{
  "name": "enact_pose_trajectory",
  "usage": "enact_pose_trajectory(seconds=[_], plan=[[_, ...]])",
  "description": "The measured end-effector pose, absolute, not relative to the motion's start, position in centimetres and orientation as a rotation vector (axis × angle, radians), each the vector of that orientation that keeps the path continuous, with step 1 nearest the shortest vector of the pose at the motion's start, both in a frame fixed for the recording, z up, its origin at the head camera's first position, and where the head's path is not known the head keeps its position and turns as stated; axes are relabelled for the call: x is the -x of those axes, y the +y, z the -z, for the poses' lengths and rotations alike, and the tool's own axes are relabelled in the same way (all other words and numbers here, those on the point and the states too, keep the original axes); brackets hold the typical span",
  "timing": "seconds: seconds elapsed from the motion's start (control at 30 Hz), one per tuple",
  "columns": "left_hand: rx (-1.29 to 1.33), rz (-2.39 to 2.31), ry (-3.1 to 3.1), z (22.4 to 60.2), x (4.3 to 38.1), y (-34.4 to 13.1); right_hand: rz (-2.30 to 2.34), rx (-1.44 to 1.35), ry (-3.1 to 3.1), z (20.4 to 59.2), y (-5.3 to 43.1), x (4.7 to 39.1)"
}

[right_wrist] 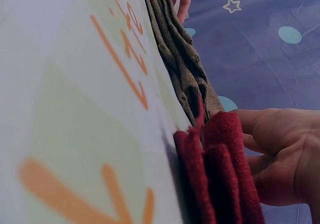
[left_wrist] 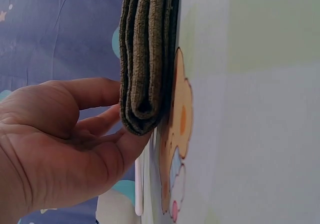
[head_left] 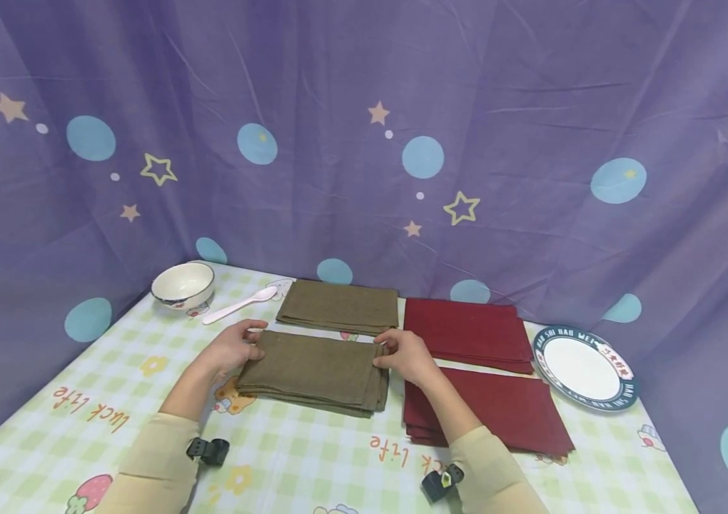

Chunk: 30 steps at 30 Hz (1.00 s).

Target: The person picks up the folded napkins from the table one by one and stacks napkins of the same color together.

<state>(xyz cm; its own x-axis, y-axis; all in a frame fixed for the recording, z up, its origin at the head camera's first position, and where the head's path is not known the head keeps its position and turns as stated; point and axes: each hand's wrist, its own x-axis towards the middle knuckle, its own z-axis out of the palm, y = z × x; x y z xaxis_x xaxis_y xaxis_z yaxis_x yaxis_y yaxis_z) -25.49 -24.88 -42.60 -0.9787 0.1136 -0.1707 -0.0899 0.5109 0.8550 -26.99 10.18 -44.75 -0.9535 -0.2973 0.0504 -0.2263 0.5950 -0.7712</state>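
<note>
A folded brown cloth (head_left: 312, 368), several layers thick, lies in the middle of the table in the head view. My left hand (head_left: 232, 348) pinches its left end; the left wrist view shows the thumb against the top layer of the cloth (left_wrist: 145, 58) and the fingers at the far side and below. At the right end, my right hand (head_left: 407, 353) pinches the far corner between thumb and fingers. In the right wrist view, folded red cloth (right_wrist: 225, 169) partly hides those fingertips. Just behind lies a second folded brown cloth (head_left: 341, 303).
Two folded red cloths, one at the back (head_left: 467, 330) and one in front (head_left: 499, 403), lie to the right, the front one under my right forearm. A rimmed plate (head_left: 582, 368) is at far right. A bowl (head_left: 183, 284) and a spoon (head_left: 238, 305) stand at back left, before a purple curtain (head_left: 338, 86).
</note>
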Motion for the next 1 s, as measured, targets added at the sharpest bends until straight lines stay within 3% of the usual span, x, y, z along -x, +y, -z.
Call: enact_pose_trajectory(seconds=[0.5, 1.0], plan=[[0.035, -1.456, 2.522, 42.15, 25.03, -24.62, 1.658, 0.337, 2.446, 44.07, 10.54, 26.62], [0.105, -1.672, 2.327, 42.72, 25.16, -24.67, 1.720, 0.247, 2.357, 44.26, 10.41, 26.80]])
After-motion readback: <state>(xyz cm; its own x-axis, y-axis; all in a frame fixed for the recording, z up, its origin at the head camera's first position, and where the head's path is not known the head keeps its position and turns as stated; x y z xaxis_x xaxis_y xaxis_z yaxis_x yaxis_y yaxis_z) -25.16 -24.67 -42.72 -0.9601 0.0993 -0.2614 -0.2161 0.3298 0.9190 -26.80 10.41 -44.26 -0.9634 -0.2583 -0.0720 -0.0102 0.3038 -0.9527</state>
